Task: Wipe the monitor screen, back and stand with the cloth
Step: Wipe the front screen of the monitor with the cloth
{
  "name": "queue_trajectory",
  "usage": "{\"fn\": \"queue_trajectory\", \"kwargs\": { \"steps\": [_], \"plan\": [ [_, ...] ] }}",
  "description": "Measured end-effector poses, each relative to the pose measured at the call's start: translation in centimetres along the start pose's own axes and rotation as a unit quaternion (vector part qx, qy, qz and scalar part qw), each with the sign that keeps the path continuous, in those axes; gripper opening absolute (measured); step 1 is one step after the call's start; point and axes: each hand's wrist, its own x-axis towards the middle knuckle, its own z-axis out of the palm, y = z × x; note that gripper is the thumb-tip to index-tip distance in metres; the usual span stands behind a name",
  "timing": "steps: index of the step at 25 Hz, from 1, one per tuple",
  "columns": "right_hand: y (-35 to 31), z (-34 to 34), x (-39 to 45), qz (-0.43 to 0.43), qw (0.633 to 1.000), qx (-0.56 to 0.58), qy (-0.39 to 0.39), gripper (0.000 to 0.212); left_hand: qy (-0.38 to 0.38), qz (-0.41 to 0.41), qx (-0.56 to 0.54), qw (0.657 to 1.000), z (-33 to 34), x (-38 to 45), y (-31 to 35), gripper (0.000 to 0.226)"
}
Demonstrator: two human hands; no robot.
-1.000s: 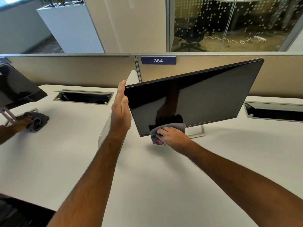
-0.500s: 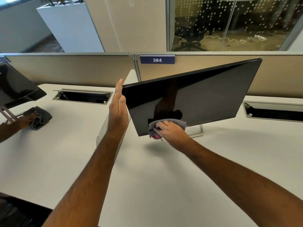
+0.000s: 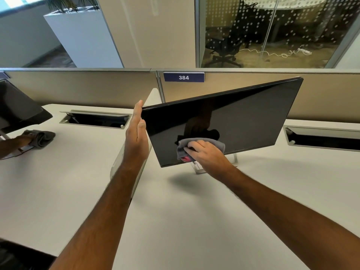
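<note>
Presently the monitor (image 3: 224,121) stood near the middle of the desk (image 3: 175,221), toward its far edge, with the panel tilted so its right corner rode high and its lower left corner hung low. Left hand (image 3: 136,137) was flat, fingers straight, braced against the panel's left edge; it gripped nothing. Right hand (image 3: 206,154) had its fingers curled over the cloth (image 3: 200,148), pressing the bunched grey wad onto the screen close to the bottom bezel, left of centre. A patch of pink showed under the wad; could not tell whether it belonged to the cloth. Stand (image 3: 214,164) was only partly visible behind the right wrist, foot on the desk.

Judged stage: screen wipe in progress, low region; back and stand not yet done.

Risks noted:
- Panel only propped by an open palm. Hard pressure from the cloth could swing or tip it away from the left hand.
- Wad sat at the bottom bezel; a stroke running off the edge could slip off the panel and knock the stand.
- Bunched cloth gives small contact, so streaks or missed strips on the glossy black face are likely.
- Bare palm and fingertips touching the edge could leave fresh prints.

At the desk's left edge another person's hand (image 3: 21,141) rested on a second cloth (image 3: 41,137) below another monitor (image 3: 17,108).
</note>
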Motion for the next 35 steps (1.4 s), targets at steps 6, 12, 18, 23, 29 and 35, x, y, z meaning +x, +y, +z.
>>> {"fn": "queue_trajectory", "kwargs": {
  "steps": [6,12,18,23,29,35],
  "plan": [
    [0.2,2.8,-1.3,-0.006,0.99,-0.008,-0.139,0.053,0.008,0.053,0.179,0.982,-1.2,0.7,0.8,0.051],
    [1.9,2.0,-2.7,0.008,0.993,0.004,-0.115,0.053,0.019,0.172,0.42,0.891,-0.2,2.1,2.4,0.051],
    [0.7,0.6,0.4,-0.017,0.998,-0.006,-0.059,0.066,-0.042,0.176,0.389,0.903,2.6,2.8,4.0,0.055],
    [1.3,3.1,-2.6,0.008,0.986,-0.008,-0.168,0.057,0.002,0.173,0.379,0.909,3.1,2.1,3.6,0.055],
    [2.4,1.0,-2.8,0.023,0.999,-0.027,-0.022,0.063,0.02,0.172,0.36,0.917,3.4,1.8,3.3,0.054],
    [0.9,2.4,-1.8,0.023,0.996,-0.038,-0.075,0.066,0.032,0.175,0.355,0.918,3.2,2.0,3.0,0.052]
  ]
}}
